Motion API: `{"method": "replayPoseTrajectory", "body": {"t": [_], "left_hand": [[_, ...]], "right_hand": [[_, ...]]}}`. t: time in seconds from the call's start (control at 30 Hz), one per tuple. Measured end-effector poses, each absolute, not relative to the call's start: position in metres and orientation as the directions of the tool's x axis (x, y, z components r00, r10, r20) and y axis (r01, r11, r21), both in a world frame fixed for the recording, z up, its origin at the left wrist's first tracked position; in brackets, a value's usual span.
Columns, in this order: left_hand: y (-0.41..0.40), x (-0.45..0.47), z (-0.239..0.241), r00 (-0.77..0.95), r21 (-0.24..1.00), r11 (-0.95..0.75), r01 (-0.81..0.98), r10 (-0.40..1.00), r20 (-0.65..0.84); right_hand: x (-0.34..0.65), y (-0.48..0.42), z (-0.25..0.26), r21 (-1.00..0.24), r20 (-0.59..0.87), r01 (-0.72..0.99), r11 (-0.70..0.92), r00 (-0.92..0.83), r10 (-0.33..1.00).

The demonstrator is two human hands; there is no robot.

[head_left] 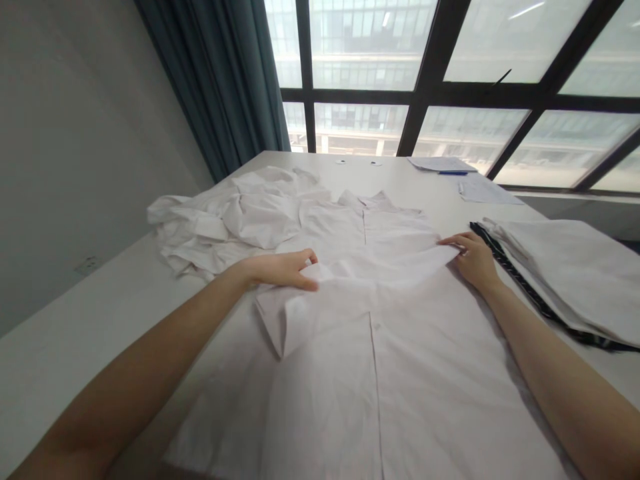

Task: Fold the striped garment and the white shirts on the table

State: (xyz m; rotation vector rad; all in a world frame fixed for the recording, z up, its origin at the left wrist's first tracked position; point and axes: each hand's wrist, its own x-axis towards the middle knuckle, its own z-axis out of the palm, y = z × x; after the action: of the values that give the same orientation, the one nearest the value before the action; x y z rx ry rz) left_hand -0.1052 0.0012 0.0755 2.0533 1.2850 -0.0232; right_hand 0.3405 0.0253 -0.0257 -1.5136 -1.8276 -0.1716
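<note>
A white button-front shirt lies spread before me, its collar pointing away toward the window. Across its middle the cloth is lifted into a crosswise fold. My left hand pinches the fold on the left, thumb below and fingers above, and a sleeve end hangs loosely under it. On the right edge, my right hand grips the fabric between thumb and fingertips. The front placket runs down the middle toward me.
Rumpled white garments are heaped at the back left of the white table. Folded white cloth lies over a black piece at right. Papers and a blue pen rest near the window.
</note>
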Motion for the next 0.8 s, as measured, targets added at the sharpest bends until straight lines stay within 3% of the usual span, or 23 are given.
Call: {"method": "replayPoseTrajectory", "body": {"t": [0.07,0.23,0.47,0.8], "left_hand": [[-0.002,-0.104,0.075,0.465,0.381,-0.326,0.865,0.806,-0.367],[-0.028,-0.087,0.082,0.523,0.082,-0.516,0.852,0.844,-0.122],[-0.072,-0.061,0.08,0.703,0.056,-0.725,0.687,0.643,-0.304],[-0.079,-0.059,0.086,0.657,-0.056,-0.715,0.696,0.667,-0.352]], "right_hand": [[0.34,0.025,-0.027,-0.358,0.604,0.887,0.29,-0.017,0.797],[0.339,0.026,-0.027,-0.389,0.59,0.873,0.293,-0.008,0.807],[0.34,0.026,-0.027,-0.392,0.612,0.886,0.246,0.051,0.789],[0.339,0.026,-0.026,-0.442,0.595,0.871,0.214,0.106,0.796]]}}
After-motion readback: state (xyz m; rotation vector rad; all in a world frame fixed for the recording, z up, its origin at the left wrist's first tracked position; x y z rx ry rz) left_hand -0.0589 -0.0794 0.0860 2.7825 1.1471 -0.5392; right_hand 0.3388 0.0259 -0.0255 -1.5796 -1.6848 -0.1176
